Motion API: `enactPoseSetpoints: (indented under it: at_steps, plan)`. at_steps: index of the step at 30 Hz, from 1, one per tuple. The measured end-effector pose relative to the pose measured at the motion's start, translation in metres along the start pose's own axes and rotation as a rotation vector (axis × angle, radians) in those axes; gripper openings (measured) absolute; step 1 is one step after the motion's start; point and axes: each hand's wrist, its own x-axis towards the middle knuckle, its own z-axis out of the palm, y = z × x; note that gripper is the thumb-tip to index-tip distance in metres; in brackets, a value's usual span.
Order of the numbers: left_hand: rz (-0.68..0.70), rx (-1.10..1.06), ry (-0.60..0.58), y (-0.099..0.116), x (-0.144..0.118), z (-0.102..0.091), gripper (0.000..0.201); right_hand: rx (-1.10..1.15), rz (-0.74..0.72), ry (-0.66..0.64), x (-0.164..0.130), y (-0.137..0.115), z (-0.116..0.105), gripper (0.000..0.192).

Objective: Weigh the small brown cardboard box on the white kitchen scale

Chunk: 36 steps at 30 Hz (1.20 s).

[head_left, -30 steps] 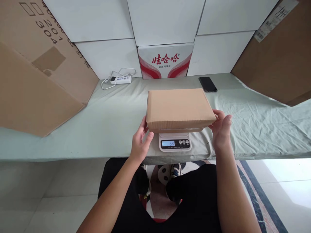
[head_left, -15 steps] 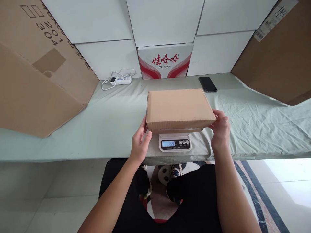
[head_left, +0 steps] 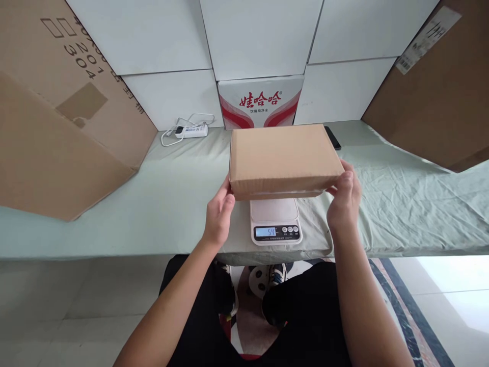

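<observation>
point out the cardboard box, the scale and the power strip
cardboard box (head_left: pixel 280 153), head view, middle of its top face
scale (head_left: pixel 275 232), head view, its display panel
power strip (head_left: pixel 191 131), head view, middle of its white body

A desk (head_left: pixel 114 204) draped in a pale green, creased cloth is seen against a wall of stacked white boxes (head_left: pixel 260 30). Directly behind the desk, among the white boxes, a carton printed in red (head_left: pixel 260 102) is set. Large brown cardboard sheets are leaned at the desk's left end (head_left: pixel 64 117) and right end (head_left: pixel 435 86). Below the desk, pale floor tiles (head_left: pixel 76 306) are shown to the left, and a dark-bordered strip (head_left: pixel 412 311) to the right, where daylight is reflected.
</observation>
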Motion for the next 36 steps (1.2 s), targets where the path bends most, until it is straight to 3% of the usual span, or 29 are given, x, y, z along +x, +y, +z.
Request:
enactPoseSetpoints:
  at_steps: [4,7,10,14,21,26,30,36]
  plan:
    - [0.055,-0.101,-0.005,-0.014,0.063,0.002,0.076,0.065,-0.057,-0.032,0.054,0.005,0.028,0.074]
    - [-0.02,-0.144,-0.005,-0.042,0.11,0.005,0.083,0.095,-0.082,-0.089,0.091,0.031,0.059,0.08]
    - [-0.096,-0.134,0.008,-0.07,0.136,0.006,0.082,0.165,0.008,-0.16,0.11,0.062,0.085,0.085]
    - [-0.15,-0.131,-0.014,-0.087,0.136,0.007,0.074,0.197,0.081,-0.196,0.109,0.085,0.095,0.085]
    - [-0.257,-0.113,0.019,-0.085,0.13,0.009,0.068,0.275,0.246,-0.273,0.104,0.092,0.086,0.083]
    - [-0.282,-0.126,0.144,-0.079,0.128,-0.012,0.073,0.24,0.355,-0.207,0.105,0.096,0.069,0.092]
    - [-0.281,-0.149,0.163,-0.072,0.124,-0.024,0.073,0.232,0.361,-0.181,0.104,0.095,0.056,0.096]
    - [-0.306,-0.145,0.102,-0.072,0.122,-0.01,0.071,0.219,0.375,-0.235,0.099,0.097,0.059,0.09]
